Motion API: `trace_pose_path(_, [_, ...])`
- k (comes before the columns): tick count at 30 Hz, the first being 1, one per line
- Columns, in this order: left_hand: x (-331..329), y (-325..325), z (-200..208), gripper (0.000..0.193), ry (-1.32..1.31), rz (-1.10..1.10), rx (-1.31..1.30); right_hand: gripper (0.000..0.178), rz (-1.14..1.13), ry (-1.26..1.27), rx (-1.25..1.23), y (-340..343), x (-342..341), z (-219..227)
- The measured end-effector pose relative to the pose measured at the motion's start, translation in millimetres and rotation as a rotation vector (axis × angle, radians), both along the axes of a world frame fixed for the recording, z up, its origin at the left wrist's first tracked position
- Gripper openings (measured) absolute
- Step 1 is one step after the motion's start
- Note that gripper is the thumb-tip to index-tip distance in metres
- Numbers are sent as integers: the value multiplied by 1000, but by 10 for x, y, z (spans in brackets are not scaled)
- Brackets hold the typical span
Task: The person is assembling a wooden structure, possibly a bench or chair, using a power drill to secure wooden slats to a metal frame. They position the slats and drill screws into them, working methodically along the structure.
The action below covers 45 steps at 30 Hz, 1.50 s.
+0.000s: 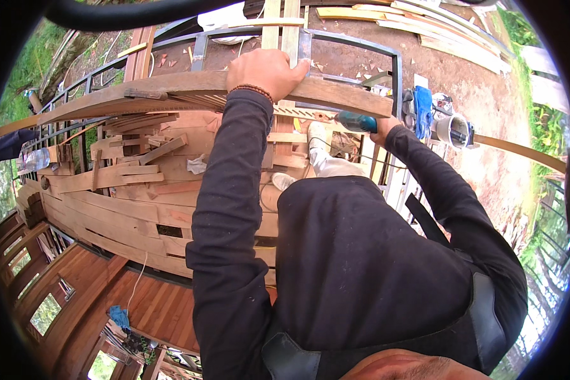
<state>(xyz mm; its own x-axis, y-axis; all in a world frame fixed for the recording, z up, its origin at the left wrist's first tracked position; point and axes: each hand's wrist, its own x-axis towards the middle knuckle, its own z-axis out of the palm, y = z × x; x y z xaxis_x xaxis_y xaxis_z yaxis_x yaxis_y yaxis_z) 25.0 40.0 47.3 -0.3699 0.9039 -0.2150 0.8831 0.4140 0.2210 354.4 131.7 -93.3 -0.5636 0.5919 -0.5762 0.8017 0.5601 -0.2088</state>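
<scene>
The person's left hand [263, 69] grips a long wooden board [342, 96], fingers bent over its far edge, tips hidden. The right hand's [385, 128] fingers wrap around a blue-green power tool [356, 121] by the board's right end. Wood pieces [117, 180] lie on the floor's [104, 211] left side.

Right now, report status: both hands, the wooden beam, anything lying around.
Left hand gripping the wooden beam from above. Right hand holding a teal power tool near the beam's right end. Loose wood pieces on the planks, left side.
</scene>
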Motion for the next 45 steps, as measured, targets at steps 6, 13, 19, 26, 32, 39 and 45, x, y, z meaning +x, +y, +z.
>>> trace_pose_path(6, [14,-11,-15,60,3,3,11,68,32,75,-4,-242,81,67])
trace_pose_path(13, [17,-10,5,59,-2,-1,-12,74,98,-72,-22,-605,133,77])
trace_pose_path(19, [19,-8,13,58,-22,0,-21,70,183,-86,3,-877,126,43])
trace_pose_path(26, [25,-27,17,59,-18,0,-20,68,296,-183,-35,-955,-39,116])
trace_pose_path(32, [33,-46,10,61,-3,-8,-24,60,266,-118,-26,-895,-92,66])
trace_pose_path(39, [42,-92,41,60,-5,-11,-10,58,313,-172,-74,-763,-255,182])
trace_pose_path(45, [48,-99,12,57,-1,-2,-2,59,381,-220,-49,-777,-336,219])
